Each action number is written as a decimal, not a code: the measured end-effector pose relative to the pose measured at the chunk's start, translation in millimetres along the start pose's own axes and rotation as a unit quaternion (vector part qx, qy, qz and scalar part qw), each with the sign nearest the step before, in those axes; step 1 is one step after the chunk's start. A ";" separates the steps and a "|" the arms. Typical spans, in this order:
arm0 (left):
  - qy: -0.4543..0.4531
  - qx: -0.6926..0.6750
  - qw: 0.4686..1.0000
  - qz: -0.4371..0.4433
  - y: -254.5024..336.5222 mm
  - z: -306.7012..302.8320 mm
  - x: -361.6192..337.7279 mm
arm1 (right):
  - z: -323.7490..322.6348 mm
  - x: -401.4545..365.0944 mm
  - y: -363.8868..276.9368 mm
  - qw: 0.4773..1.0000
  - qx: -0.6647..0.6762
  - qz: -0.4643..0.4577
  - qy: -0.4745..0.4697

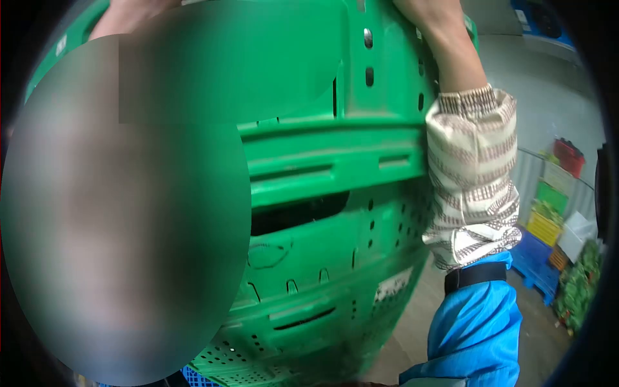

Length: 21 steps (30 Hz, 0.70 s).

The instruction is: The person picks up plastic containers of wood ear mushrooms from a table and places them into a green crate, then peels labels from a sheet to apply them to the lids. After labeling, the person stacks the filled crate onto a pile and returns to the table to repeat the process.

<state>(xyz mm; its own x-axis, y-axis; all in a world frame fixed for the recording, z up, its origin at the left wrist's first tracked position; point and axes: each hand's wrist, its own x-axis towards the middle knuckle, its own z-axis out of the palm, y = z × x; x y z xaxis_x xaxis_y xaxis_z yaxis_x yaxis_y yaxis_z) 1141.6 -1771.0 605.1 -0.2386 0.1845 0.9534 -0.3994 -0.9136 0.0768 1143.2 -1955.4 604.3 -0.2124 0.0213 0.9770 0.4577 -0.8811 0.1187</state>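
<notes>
A large green plastic crate (pixel 361 148) fills the view, held up close on top of another green crate (pixel 322 303). My right hand (pixel 422 14) reaches up to the upper crate's top right edge and grips it there. Its fingers are cut off by the frame. A striped sleeve cover (pixel 474 180) over a blue jacket sleeve (pixel 477 329) covers that arm. My left hand (pixel 132 11) shows only as a sliver at the crate's top left edge, so its grip is hidden. A blurred patch hides most of the left side.
At the right stand stacked red (pixel 569 155), green and yellow crates (pixel 545 226) on a blue pallet (pixel 535 264), with leafy greens (pixel 580 284) beside them. Grey concrete floor (pixel 548 90) lies behind. A blue crate (pixel 196 377) peeks out at the bottom.
</notes>
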 end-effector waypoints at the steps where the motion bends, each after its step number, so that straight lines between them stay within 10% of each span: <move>1: 0.107 -0.042 0.988 0.107 -13.0 9.5 -1.2 | 3.1 -1.5 15.8 1.000 -0.015 -0.007 0.006; 10: -0.124 0.054 0.985 0.107 5.2 59.0 1.6 | 57.1 8.4 121.6 0.984 0.154 0.001 -0.084; 12: 0.027 0.038 0.994 0.100 7.4 87.6 -5.9 | 74.5 16.6 169.5 0.973 0.206 0.035 -0.095; 21: -0.045 0.021 0.982 0.180 -13.4 55.1 -20.0 | 68.9 -0.7 118.7 0.996 0.089 -0.017 -0.006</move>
<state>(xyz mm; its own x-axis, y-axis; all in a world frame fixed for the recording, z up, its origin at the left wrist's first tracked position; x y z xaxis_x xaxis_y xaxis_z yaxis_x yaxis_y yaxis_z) 1200.5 -1782.4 601.0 -0.2784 -0.1837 0.9427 -0.2670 -0.9280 -0.2597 1257.1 -2027.4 629.9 -0.2199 0.0563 0.9739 0.5964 -0.7823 0.1799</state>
